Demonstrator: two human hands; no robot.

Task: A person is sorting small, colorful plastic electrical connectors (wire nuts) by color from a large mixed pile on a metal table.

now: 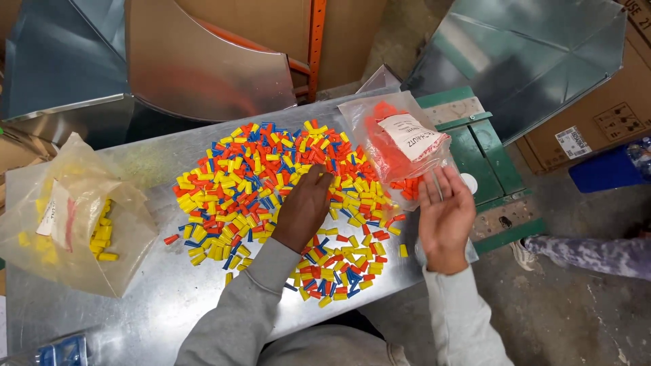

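While the left hand (303, 209) lies palm down on the pile (285, 203) of small caps, its fingers are spread flat over the yellow, orange and blue pieces and close on nothing that I can see. I note the right hand (445, 215) held palm up and open just off the pile's right edge, empty as far as I can tell, its fingertips touching or nearly touching the lower edge of a clear bag (400, 139). That bag holds orange caps and carries a white label; a few orange pieces sit at its mouth beside the right fingers. I count two bags: the second bag (74, 217), at the table's left, holds yellow caps. The caps in the pile are too many and too crowded for me to count; three colours are present. One orange cap (171, 238) lies apart at the pile's left. The metal table (163, 298) bears everything. Caps under the left palm are hidden. A blue object (62, 351) at the bottom left is cut off and I cannot identify it. Sheet-metal ducts (203, 61) stand behind the table.
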